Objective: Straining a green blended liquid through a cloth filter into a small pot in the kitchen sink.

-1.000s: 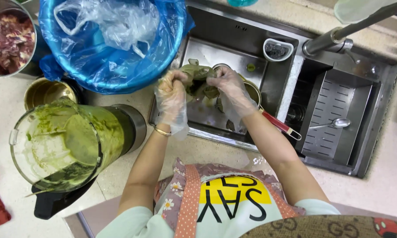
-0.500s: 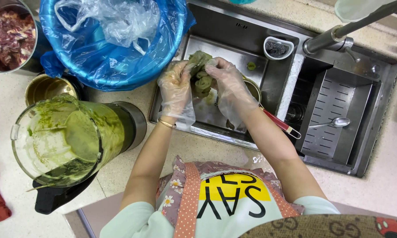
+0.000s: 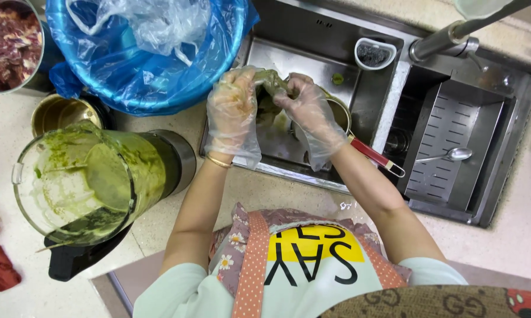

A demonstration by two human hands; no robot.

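While both gloved hands met over the steel sink [image 3: 312, 35], a soggy green-brown clump [image 3: 271, 82] sat pinched between them, its bulk hanging downward from the fingertips. Left hand [image 3: 233, 109] and right hand [image 3: 309, 112] were equally close, fingers curled tight round the wad through thin, crinkled plastic gloves. Below it lay a small pan with a red handle [image 3: 374, 156]. Near left stood a clear blender jug [image 3: 83, 182], smeared with green purée.
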